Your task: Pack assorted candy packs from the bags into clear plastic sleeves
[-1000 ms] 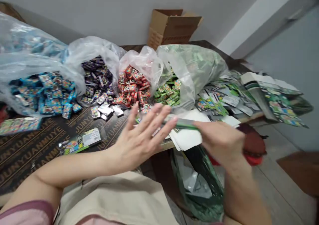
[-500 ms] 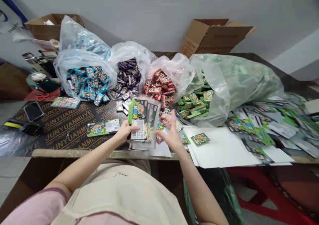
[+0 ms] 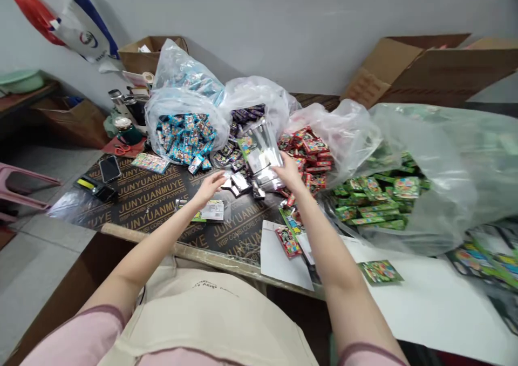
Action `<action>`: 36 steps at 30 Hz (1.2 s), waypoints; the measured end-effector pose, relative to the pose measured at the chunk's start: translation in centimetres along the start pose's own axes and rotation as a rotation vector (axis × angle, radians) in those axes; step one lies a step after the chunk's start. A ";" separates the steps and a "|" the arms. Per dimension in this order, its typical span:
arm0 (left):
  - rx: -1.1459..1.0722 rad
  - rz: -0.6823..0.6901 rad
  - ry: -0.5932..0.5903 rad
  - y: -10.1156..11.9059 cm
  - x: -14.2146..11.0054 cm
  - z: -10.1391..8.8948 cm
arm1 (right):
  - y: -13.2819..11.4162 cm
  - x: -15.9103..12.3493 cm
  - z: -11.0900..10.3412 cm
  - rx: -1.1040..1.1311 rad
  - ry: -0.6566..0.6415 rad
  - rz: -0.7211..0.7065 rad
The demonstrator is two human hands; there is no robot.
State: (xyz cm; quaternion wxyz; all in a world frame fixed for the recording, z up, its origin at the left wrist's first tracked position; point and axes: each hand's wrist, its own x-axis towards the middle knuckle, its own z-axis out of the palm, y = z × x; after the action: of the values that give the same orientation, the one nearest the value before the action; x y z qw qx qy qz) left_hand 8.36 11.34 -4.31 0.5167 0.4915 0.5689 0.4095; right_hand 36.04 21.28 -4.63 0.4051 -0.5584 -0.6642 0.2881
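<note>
Near a grey wall (image 3: 283, 26), the right hand (image 3: 290, 173) is pinching plastic packets (image 3: 261, 158) — the left hand (image 3: 209, 188), loosely spread, hovering over printed plywood (image 3: 135, 208).

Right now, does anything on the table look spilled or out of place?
Yes: several small packets lie loose, silvery side up, outside the mouth of the plastic bag of purple ones, as if spilled. A lone green packet sits askew on a white sheet, apart from the green pile. No clear damage shows.
</note>
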 end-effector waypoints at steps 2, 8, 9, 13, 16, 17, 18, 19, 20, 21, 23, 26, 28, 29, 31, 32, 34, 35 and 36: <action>0.429 0.126 -0.010 -1.7 -1.1 -3.1 | 1.2 2.9 0.0 -0.276 -0.071 0.064; 0.838 0.138 -0.075 -5.2 -2.7 -9.4 | 1.6 1.4 3.7 -0.737 0.092 -0.131; 0.865 0.147 -0.109 -5.3 -2.4 -9.7 | 1.2 0.6 4.6 -0.800 0.094 -0.219; 1.001 0.328 -0.345 -5.6 -1.4 -8.3 | 0.2 -1.7 7.8 -0.944 -0.177 -0.407; 1.091 0.439 -0.447 -6.4 -1.6 -6.2 | 0.1 -3.0 9.5 -0.978 -0.167 -0.342; 1.115 0.446 -0.456 -6.8 -1.9 -5.8 | 0.0 -3.5 10.0 -0.970 -0.128 -0.318; 1.131 0.444 -0.459 -7.2 -2.1 -5.5 | -0.1 -4.1 10.5 -0.949 -0.108 -0.310; 1.135 0.436 -0.456 -7.6 -2.3 -5.5 | -0.3 -4.7 11.0 -0.919 -0.110 -0.313; 1.128 0.426 -0.447 -8.0 -2.6 -5.6 | -0.5 -5.3 11.5 -0.887 -0.128 -0.318; 1.110 0.418 -0.436 -8.4 -2.8 -5.9 | -0.6 -5.9 12.0 -0.858 -0.152 -0.319; 1.056 0.404 -0.415 -9.0 -3.1 -6.8 | -1.0 -6.9 13.1 -0.814 -0.179 -0.284; 0.942 0.392 -0.388 -9.3 -3.7 -8.7 | -1.4 -8.3 14.3 -0.753 -0.154 -0.176; 0.838 0.383 -0.350 -8.9 -4.1 -10.2 | -1.9 -9.3 14.8 -0.692 -0.155 -0.153; 0.774 0.380 -0.329 -8.4 -4.3 -11.0 | -2.1 -10.0 14.9 -0.657 -0.157 -0.157; 0.650 0.386 -0.297 -7.2 -4.8 -12.4 | -2.6 -11.6 15.1 -0.598 -0.151 -0.169; 0.609 0.407 -0.282 -6.5 -5.0 -13.1 | -2.8 -12.5 15.2 -0.583 -0.155 -0.170; 0.599 0.507 -0.239 -5.2 -5.6 -13.9 | -3.1 -14.3 15.4 -0.594 -0.190 -0.154; 0.634 0.587 -0.202 -4.9 -5.9 -14.1 | -3.2 -15.1 15.4 -0.607 -0.217 -0.139; 0.687 0.681 -0.157 -4.7 -6.4 -14.1 | -3.3 -15.7 15.5 -0.617 -0.242 -0.122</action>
State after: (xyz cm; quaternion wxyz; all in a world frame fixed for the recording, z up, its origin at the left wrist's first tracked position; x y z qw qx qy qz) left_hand -6.33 4.84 -5.90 0.2027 0.8212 0.4373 0.3053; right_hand 21.83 6.32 -13.10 0.1517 -0.5757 -0.7955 0.1130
